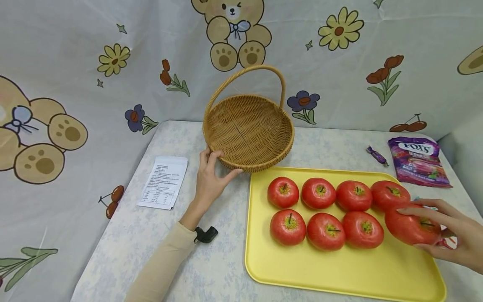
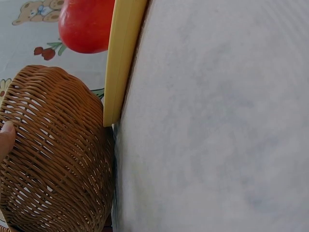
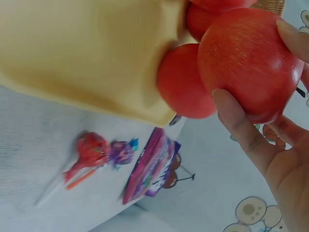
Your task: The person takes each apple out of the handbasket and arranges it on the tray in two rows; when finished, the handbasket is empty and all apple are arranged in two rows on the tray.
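Note:
My right hand (image 1: pixel 460 233) grips a red apple (image 1: pixel 409 226) between thumb and fingers, over the right side of the yellow tray (image 1: pixel 332 272). In the right wrist view this apple (image 3: pixel 246 63) is lifted in front of the others. Two rows of red apples (image 1: pixel 326 231) sit on the tray, stems up. With fingers over the rim and thumb outside, my left hand (image 1: pixel 208 184) holds the wicker basket (image 1: pixel 245 130) behind the tray. The basket is tilted, its opening facing me, and nothing shows inside. Only the tip of the left thumb (image 2: pixel 7 137) appears in the left wrist view.
A purple candy bag (image 1: pixel 419 161) and a small wrapped candy (image 1: pixel 376 155) lie at the back right. Beside the tray, partly behind my right hand, are lollipops (image 3: pixel 91 152). A white printed packet (image 1: pixel 164 182) lies at the left. A patterned cloth hangs behind.

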A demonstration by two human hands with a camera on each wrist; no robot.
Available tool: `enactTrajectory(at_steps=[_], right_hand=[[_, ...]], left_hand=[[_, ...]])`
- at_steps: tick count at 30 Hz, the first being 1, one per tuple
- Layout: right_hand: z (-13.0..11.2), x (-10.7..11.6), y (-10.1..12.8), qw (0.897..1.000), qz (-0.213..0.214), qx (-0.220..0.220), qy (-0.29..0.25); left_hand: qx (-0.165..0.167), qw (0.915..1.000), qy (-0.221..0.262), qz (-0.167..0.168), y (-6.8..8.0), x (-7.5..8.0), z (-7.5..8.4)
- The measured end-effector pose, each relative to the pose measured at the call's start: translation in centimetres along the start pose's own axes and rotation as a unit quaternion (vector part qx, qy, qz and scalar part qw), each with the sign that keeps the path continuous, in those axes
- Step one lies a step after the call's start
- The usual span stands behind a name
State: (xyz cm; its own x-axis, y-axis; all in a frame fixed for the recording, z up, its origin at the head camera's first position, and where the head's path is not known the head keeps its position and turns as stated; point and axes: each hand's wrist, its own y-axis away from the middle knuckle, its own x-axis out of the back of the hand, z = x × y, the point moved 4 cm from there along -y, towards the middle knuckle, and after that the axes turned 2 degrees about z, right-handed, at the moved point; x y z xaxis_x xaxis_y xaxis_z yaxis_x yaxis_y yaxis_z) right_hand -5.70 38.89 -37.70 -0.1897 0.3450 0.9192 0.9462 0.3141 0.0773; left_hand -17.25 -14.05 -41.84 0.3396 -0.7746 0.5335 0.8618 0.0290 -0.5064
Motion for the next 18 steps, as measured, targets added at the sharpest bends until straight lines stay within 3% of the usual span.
enactTrajectory(at_steps=[7, 18], right_hand=[[1.6, -1.2, 1.5, 0.999, -0.004, -0.025, -0.021], [2.3, -2.9, 1.7, 0.998, -0.028, -0.031, -0.055]], left_hand=[[0.004, 1.0000, -0.001, -0.001, 0.0, 0.0, 0.0], [0.006, 1.0000, -0.001, -0.002, 0.0, -0.1, 0.0]])
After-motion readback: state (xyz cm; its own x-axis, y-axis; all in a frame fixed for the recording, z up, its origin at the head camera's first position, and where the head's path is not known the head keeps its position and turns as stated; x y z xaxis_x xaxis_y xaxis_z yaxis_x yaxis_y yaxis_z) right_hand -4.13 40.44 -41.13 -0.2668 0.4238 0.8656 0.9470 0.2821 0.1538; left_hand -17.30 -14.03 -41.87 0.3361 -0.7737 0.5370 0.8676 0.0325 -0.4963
